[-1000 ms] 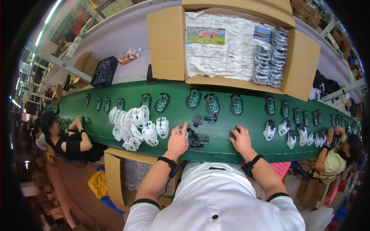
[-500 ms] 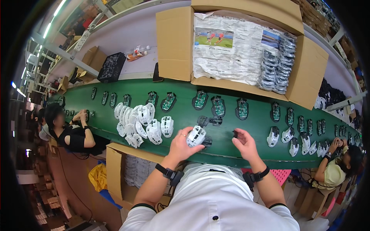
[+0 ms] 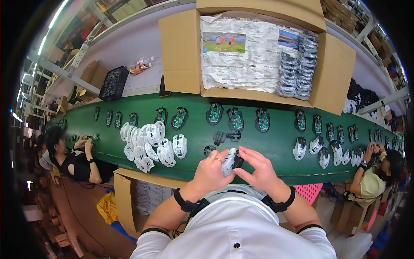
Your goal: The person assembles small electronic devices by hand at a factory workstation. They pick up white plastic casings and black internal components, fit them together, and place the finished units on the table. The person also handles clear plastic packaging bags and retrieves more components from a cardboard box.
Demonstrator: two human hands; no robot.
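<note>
A white mouse shell [image 3: 228, 166] is held tilted just above the near edge of the green bench. My left hand [image 3: 210, 172] is closed round its left side. From the right, my right hand [image 3: 260, 169] presses a black plastic part [image 3: 237, 161] against the shell with thumb and fingers; how far the part sits in it is hidden. Beyond my hands lie more black plastic pieces [image 3: 219, 137], some touching. To their left is a heap of white mouse shells [image 3: 139, 142], with a single shell [image 3: 180, 146] at its right edge.
Mouse bases with green circuit boards [image 3: 235, 119] line the bench [image 3: 254, 142]. Black-and-white shells [image 3: 299, 149] lie at right. A cardboard box [image 3: 181, 56] with newspaper and wrapped parts stands behind. Co-workers sit left [image 3: 77, 162] and right [image 3: 373, 175]. An open carton [image 3: 123, 194] is below.
My right hand has moved left with the black part and met the white shell in my left hand. The shell has turned onto its side. The whole view has shifted slightly.
</note>
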